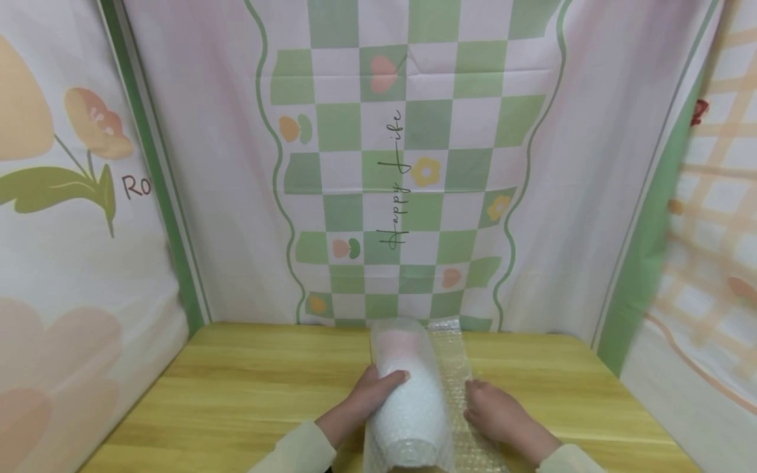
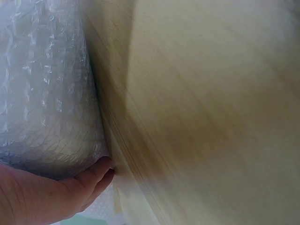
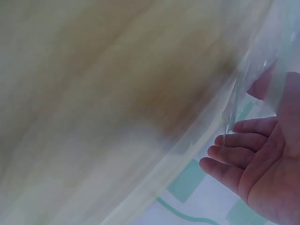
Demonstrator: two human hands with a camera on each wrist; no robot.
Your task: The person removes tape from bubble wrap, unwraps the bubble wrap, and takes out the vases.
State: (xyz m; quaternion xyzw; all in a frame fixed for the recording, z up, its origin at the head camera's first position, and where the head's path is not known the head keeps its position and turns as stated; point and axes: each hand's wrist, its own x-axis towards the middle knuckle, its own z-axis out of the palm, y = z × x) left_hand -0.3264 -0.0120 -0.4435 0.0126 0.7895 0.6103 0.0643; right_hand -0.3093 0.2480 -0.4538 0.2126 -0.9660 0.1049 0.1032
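A rounded white object wrapped in bubble wrap (image 1: 416, 401) lies lengthwise on the wooden table, its far end pinkish under the plastic. My left hand (image 1: 374, 392) grips its left side, thumb on top. In the left wrist view, the fingers (image 2: 96, 180) curve round the lower end of the wrapped bundle (image 2: 49, 93). A loose flap of bubble wrap (image 1: 454, 368) runs along the bundle's right side. My right hand (image 1: 495, 410) holds this flap's outer edge. In the right wrist view, the clear plastic (image 3: 239, 101) passes between thumb and forefinger, with the other fingers (image 3: 229, 173) spread below.
The wooden table (image 1: 260, 381) extends to both sides of the bundle. Behind it hangs a green-and-white checked cloth (image 1: 383, 131) with printed lettering. Patterned cloth walls stand at the left (image 1: 53, 263) and right (image 1: 710, 263).
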